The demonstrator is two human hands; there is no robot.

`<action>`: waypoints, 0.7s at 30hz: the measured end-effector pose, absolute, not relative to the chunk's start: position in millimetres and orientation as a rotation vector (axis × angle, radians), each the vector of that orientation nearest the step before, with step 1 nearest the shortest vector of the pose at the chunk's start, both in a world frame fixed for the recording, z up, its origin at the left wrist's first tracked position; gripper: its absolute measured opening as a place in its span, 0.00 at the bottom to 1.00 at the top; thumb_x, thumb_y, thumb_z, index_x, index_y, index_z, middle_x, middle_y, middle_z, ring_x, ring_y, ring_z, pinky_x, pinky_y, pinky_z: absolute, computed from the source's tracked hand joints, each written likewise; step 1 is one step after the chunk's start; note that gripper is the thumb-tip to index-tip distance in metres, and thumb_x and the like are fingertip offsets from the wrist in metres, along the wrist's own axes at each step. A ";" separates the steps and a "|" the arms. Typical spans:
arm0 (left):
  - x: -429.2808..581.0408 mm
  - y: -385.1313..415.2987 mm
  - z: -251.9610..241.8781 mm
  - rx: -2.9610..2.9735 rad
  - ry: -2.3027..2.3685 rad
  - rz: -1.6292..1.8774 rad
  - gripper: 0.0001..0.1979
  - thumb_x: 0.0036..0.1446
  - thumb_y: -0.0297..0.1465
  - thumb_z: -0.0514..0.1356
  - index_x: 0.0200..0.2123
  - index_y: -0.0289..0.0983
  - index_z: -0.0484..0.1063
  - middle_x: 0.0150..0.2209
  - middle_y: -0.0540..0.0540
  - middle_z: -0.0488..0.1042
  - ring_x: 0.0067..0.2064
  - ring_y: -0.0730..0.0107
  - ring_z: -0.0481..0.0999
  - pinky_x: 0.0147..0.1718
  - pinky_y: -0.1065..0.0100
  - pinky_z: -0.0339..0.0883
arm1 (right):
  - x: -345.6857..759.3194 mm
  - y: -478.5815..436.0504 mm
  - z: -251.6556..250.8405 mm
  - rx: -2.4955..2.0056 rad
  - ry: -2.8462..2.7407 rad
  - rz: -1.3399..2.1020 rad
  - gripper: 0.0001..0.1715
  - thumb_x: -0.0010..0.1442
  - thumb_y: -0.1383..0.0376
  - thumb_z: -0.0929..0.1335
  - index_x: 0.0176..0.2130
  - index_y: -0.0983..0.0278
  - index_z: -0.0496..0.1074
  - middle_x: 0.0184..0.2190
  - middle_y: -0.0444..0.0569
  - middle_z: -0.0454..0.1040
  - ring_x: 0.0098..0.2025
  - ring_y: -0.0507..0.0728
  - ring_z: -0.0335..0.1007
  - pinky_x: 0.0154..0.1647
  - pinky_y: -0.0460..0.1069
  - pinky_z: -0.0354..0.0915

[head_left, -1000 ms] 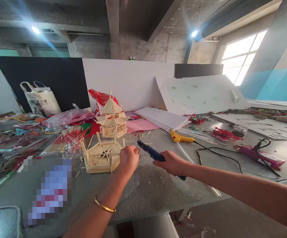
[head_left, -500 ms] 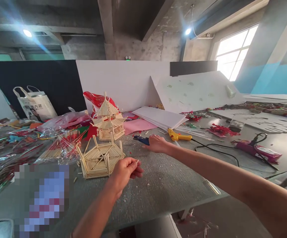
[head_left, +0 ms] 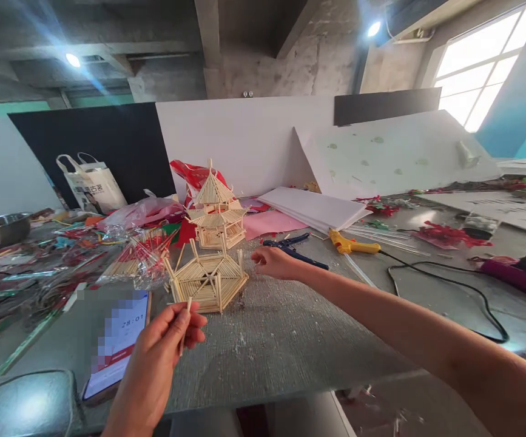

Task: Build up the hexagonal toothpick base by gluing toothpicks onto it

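My left hand (head_left: 167,334) pinches a short wooden stick (head_left: 188,303) upright between thumb and fingers. Just beyond it on the table stands a hexagonal base (head_left: 208,285) built of thin sticks, with short posts at its corners. A tiered stick pagoda (head_left: 217,212) with a pointed roof rises behind that. My right hand (head_left: 269,263) is held out past the base's right side, its fingers loosely bent and nothing seen in them. Beside it lie dark blue pliers (head_left: 294,247) with their handles spread apart.
A yellow glue gun (head_left: 354,244) with a black cord rests right of the pliers. White boards (head_left: 312,207) are stacked behind. A phone (head_left: 119,346) lies at the left, near bundled red-tipped sticks (head_left: 147,252) and plastic wrapping. A metal bowl (head_left: 1,233) is at far left.
My right hand has let go of the pliers, which now lie on the table. My left hand has drawn back leftward and nearer, the stick now plainly visible. The view has shifted left.
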State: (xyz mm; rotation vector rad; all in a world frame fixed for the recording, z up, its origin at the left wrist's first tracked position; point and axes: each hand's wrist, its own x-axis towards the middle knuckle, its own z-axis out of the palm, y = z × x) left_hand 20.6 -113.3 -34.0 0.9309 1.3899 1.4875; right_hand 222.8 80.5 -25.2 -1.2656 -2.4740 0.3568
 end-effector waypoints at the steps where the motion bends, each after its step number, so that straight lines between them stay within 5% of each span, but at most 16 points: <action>1: 15.2 -111.9 -30.8 0.859 1.347 1.496 0.16 0.45 0.39 0.63 0.36 0.36 0.71 0.29 0.48 0.77 0.29 0.73 0.73 0.30 0.72 0.64 | 216.9 77.6 -26.0 -1.241 -2.486 0.396 0.14 0.48 0.66 0.66 0.37 0.67 0.71 0.33 0.47 0.74 0.33 0.52 0.68 0.31 0.42 0.58; 7: 4.5 -93.1 -1.3 0.800 1.187 1.741 0.11 0.42 0.33 0.65 0.31 0.36 0.73 0.27 0.47 0.78 0.29 0.73 0.75 0.30 0.74 0.66 | 191.0 69.3 -33.2 -1.173 -2.508 0.475 0.17 0.50 0.56 0.67 0.32 0.68 0.71 0.28 0.46 0.71 0.28 0.50 0.63 0.26 0.42 0.54; 12: 15.6 -57.0 40.5 1.064 1.100 1.978 0.06 0.43 0.32 0.65 0.28 0.37 0.74 0.27 0.51 0.76 0.29 0.76 0.74 0.30 0.75 0.66 | 186.2 75.1 -39.6 -1.152 -2.502 0.424 0.09 0.52 0.63 0.66 0.27 0.69 0.70 0.25 0.46 0.68 0.26 0.48 0.59 0.25 0.43 0.50; 21: 42.6 -32.2 63.4 1.649 1.331 1.441 0.08 0.46 0.35 0.62 0.29 0.36 0.74 0.27 0.49 0.75 0.29 0.72 0.71 0.32 0.68 0.63 | 271.9 46.7 -31.0 -1.077 -2.563 0.631 0.11 0.53 0.63 0.63 0.30 0.68 0.71 0.26 0.45 0.69 0.27 0.50 0.63 0.27 0.43 0.56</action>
